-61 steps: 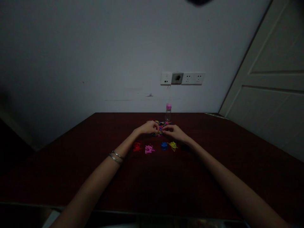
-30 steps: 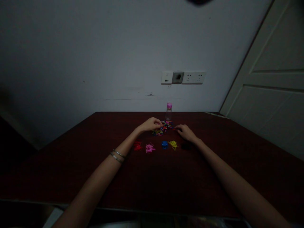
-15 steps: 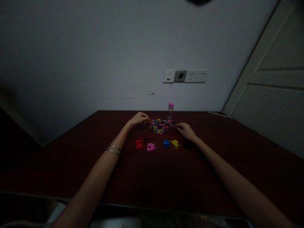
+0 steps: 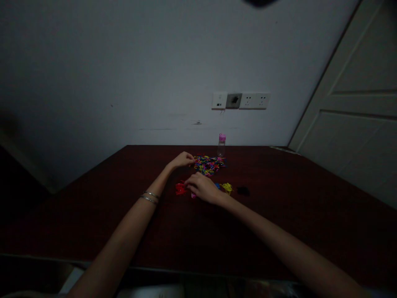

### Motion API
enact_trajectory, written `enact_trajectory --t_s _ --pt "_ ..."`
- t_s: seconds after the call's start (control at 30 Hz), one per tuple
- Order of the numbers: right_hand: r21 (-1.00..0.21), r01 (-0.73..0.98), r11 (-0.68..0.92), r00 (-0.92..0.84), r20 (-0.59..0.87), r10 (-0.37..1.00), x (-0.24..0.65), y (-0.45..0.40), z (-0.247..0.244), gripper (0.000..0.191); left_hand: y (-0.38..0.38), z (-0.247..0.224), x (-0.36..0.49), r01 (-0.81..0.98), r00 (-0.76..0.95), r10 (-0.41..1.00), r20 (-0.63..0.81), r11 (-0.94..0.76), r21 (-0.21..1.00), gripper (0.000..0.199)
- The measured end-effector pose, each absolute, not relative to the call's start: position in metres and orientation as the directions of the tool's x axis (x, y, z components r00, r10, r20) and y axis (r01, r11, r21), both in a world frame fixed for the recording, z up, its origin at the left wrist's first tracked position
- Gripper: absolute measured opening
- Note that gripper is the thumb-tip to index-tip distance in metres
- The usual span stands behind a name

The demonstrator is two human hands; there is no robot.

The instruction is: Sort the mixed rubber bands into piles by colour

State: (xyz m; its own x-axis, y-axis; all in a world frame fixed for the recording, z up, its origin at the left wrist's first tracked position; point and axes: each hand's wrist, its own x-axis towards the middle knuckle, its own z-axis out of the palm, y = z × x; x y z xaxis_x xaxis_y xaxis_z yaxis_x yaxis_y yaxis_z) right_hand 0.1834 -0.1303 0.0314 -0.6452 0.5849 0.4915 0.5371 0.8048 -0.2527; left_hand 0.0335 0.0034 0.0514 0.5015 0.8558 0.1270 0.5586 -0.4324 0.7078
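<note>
A mixed pile of small coloured bands [image 4: 208,164], which look like rubber bands, lies on the dark red table. My left hand [image 4: 183,159] rests at the pile's left edge with its fingertips drawn together; anything between them is too small to make out. My right hand [image 4: 201,186] is over the pink heap [image 4: 194,195], mostly covering it. Its closed fingertips reach the red heap [image 4: 180,188], and what they hold cannot be made out. Right of this hand are a partly hidden blue heap [image 4: 217,186], a yellow heap [image 4: 227,188] and a black heap [image 4: 243,191].
A clear bottle with a pink cap [image 4: 221,145] stands behind the mixed pile, near the wall. Sockets and switches [image 4: 241,100] are set in the wall above. The table's front edge [image 4: 173,271] runs below my forearms, and a pale door [image 4: 350,103] is at the right.
My right hand has moved left and nearer to me, from the right edge of the mixed pile to the pink and red heaps. The black heap is now uncovered. My left hand stays beside the pile.
</note>
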Motion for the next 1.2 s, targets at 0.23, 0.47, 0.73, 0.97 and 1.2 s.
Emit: enact_trajectory --t_s 0.23,0.47,0.73,0.97,1.2 --pt "-0.267 0.468 0.842 -0.706 0.461 0.538 0.185 -0.136 0.031 0.021 0.001 0.046 0.038 0.559 0.549 0.832 0.086 -0.442 0.702 0.022" --pt "-0.369 0.548 0.751 -0.431 0.645 0.631 0.239 -0.098 0.048 0.022 -0.002 0.048 0.039 0.66 0.567 0.823 0.037 -0.481 0.577 0.019" --pt "-0.5 0.683 0.533 -0.172 0.599 0.782 0.309 -0.061 0.026 0.024 -0.005 0.038 0.043 0.69 0.55 0.835 0.019 -0.467 0.553 0.024" --pt "-0.546 0.695 0.468 -0.131 0.544 0.829 0.323 -0.053 0.017 0.024 -0.002 0.039 0.045 0.675 0.529 0.845 0.08 -0.476 0.564 0.02" --pt "-0.554 0.691 0.465 -0.144 0.525 0.839 0.321 -0.054 0.019 0.024 -0.003 0.046 0.046 0.662 0.529 0.835 0.15 -0.517 0.543 0.019"
